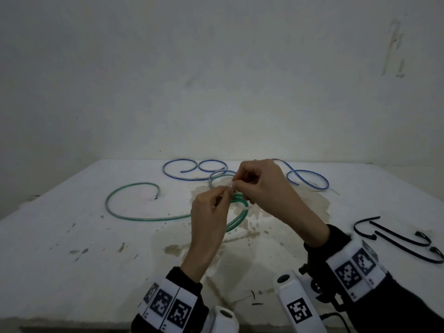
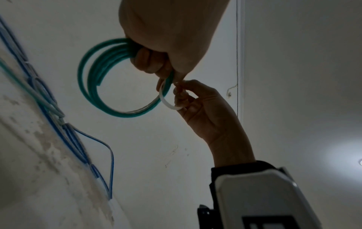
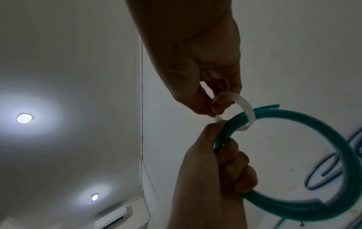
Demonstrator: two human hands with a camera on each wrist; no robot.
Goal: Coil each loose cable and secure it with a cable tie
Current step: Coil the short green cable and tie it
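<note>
I log left hand (image 1: 209, 212) clenched round the green cable coil (image 1: 242, 212), lifted just above the table (image 1: 72, 236), right hand (image 1: 259, 183) pinching the white cable tie (image 3: 248, 111) looped round its strands.

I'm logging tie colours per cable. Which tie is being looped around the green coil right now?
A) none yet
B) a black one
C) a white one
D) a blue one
C: the white tie curves around the green coil, pinched by the left hand while the right hand grips the coil.
</note>
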